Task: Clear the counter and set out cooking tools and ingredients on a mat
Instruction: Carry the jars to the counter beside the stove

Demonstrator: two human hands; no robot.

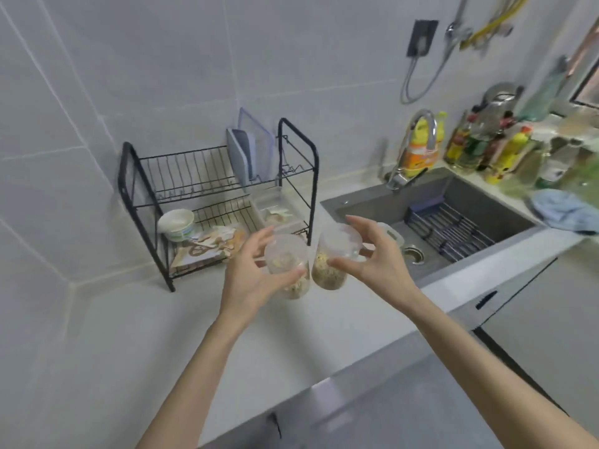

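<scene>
While they hang side by side over the desk (129, 335), the left jar (287, 264) sits clamped in our left grip (256, 280) and the right jar (334, 264) in our right grip (376, 267); the dish rack (201, 176) stands at eleven o'clock, the sink (470, 196) at two.

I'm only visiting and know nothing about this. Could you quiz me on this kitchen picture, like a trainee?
1. True or false: the left hand grips the left container, the right hand the right container.
2. Fill in: the blue cloth lies to the ___ of the sink.
3. Where is the white bowl? A) in the sink B) dish rack, lower shelf C) dish rack, upper shelf
Key: 1 true; 2 right; 3 B.
</scene>
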